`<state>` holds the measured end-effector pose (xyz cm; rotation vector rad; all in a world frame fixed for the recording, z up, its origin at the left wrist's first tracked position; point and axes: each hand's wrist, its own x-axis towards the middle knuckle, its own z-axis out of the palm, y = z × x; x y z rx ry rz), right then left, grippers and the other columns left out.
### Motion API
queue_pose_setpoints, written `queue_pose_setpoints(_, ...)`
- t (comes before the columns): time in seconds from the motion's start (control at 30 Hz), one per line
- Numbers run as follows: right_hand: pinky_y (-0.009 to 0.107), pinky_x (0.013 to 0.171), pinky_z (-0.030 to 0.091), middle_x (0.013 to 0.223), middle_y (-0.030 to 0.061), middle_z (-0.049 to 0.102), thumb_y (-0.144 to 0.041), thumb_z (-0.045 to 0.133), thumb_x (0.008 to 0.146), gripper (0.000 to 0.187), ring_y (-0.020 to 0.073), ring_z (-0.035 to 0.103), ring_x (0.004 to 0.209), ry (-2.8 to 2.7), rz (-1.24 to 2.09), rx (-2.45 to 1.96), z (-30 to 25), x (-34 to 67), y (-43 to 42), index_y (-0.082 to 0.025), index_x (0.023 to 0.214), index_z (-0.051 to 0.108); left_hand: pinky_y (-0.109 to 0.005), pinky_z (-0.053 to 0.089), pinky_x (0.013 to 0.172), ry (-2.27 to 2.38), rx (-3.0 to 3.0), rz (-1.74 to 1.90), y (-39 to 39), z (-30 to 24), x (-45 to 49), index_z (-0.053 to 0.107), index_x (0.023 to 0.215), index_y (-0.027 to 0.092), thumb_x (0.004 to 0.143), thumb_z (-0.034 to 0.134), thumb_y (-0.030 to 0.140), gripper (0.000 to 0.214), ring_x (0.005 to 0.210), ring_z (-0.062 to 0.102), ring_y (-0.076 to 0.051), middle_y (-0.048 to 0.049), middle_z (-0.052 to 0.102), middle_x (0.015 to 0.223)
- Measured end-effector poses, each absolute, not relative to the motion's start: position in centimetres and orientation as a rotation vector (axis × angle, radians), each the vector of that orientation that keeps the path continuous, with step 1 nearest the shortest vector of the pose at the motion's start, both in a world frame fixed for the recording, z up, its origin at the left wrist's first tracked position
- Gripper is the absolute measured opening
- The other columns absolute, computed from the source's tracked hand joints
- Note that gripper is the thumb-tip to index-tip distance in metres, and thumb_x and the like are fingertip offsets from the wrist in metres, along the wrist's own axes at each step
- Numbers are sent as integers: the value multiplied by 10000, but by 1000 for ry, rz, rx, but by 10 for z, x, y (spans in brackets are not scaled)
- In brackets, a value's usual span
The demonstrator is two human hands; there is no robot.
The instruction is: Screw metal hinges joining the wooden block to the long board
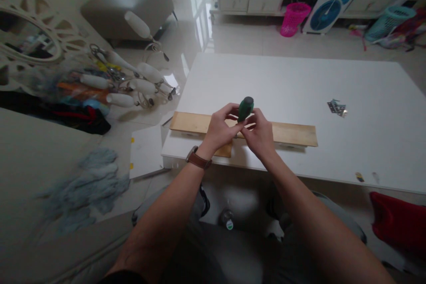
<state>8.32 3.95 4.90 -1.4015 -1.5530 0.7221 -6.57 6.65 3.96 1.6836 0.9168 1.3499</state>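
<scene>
Green-handled and roughly upright, the screwdriver (245, 110) stood over the middle of the wooden plank (294, 134) on the white tabletop (282, 88), pinched by our left hand (222, 129) and right hand (258, 132). Driving looked underway, though we hid the tip and any finished fixing; loose metal hardware (337, 108) to the right seemed yet to be used.

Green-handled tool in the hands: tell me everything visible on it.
The green-handled tool looks like a screwdriver: a thick green grip, probably plastic, topped by a rounded dark grey cap. It stands roughly upright, cap up, leaning slightly right in the view. The left hand and right hand close around its lower grip, over the wooden board. The hands mostly hide what lies below, so I can't tell the tip's shape or contact.
</scene>
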Motion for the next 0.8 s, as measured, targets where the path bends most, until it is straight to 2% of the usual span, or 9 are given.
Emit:
queue_pose_setpoints(0.2, 347, 715, 596, 921, 8, 800, -190, 659, 798, 399, 203, 754, 785, -1569, 712, -1320, 46, 83, 39, -264, 1187, 610, -309, 631, 828, 922, 1687, 1370, 68, 39, -67, 696, 1085, 220, 860, 872, 295, 295, 948, 755, -168, -27, 777, 1021)
queue_pose_setpoints(0.33, 342, 693, 598, 909, 9, 792, -211, 691, 782, 399, 223, 765, 831, -1535, 754, -1340, 45, 83, 41, -269, 1165, 594, -316, 632, 836, 912, 1694, 1369, 68, 38, -67, 696, 1092, 221, 862, 854, 253, 280, 949, 759, -172, -29, 781, 1029)
queue_pose_setpoints(0.5, 361, 708, 596, 819, -18, 766, -184, 687, 777, 393, 222, 747, 766, -1531, 712, -1386, 45, 83, 40, -273, 1150, 602, -320, 633, 824, 913, 1699, 1366, 67, 39, -67, 691, 1093, 222, 859, 875, 285, 305, 927, 758, -170, -29, 778, 1019)
queue_pose_setpoints(0.63, 381, 738, 610, 903, 8, 808, -168, 653, 805, 393, 223, 765, 784, -1550, 726, -1331, 45, 83, 39, -272, 1181, 610, -321, 639, 818, 906, 1700, 1369, 66, 39, -67, 691, 1114, 225, 867, 867, 272, 306, 929, 760, -171, -31, 779, 1029)
queue_pose_setpoints(0.8, 370, 718, 614, 945, 23, 806, -185, 667, 795, 348, 230, 775, 832, -1547, 777, -1297, 43, 83, 41, -270, 1125, 598, -317, 639, 830, 909, 1701, 1374, 67, 38, -67, 699, 1121, 223, 860, 849, 219, 301, 937, 760, -166, -28, 784, 1037)
